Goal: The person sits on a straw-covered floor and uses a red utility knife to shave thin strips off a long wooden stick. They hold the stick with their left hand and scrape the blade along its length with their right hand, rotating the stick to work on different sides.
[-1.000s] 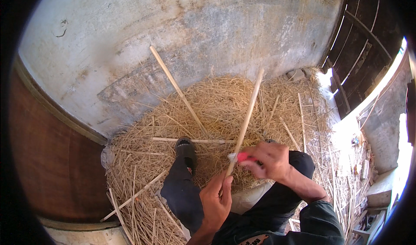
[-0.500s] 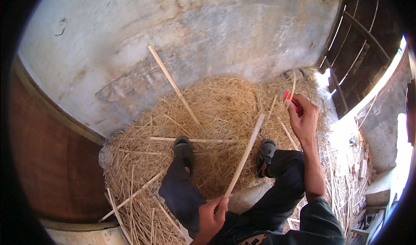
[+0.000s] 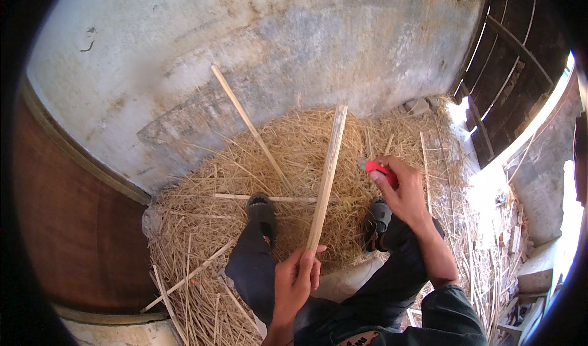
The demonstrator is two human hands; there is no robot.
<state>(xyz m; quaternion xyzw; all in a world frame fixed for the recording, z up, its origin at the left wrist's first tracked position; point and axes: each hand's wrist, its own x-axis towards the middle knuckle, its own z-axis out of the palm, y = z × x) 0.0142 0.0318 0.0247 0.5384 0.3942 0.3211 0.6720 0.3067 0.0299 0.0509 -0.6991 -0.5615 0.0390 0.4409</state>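
Observation:
My left hand (image 3: 296, 280) is closed around the lower end of a pale bamboo strip (image 3: 329, 174), which stands up and leans slightly right. To its right, my right hand (image 3: 401, 187) is closed on a red utility knife (image 3: 381, 171). The knife's tip points left toward the strip, with a gap between them. Part of the knife is hidden by my fingers.
Heaped straw and shavings (image 3: 306, 141) surround my shoes. One long strip (image 3: 245, 120) leans on the stained wall (image 3: 343, 46); another strip (image 3: 269, 198) lies across the heap. A brown panel (image 3: 79, 223) stands at left, dark wooden boards (image 3: 508, 58) at upper right.
My left hand has risen and turned the bamboo strip more upright. My right hand has come down and left with the knife. The thin curved sliver beside it is no longer in the hand.

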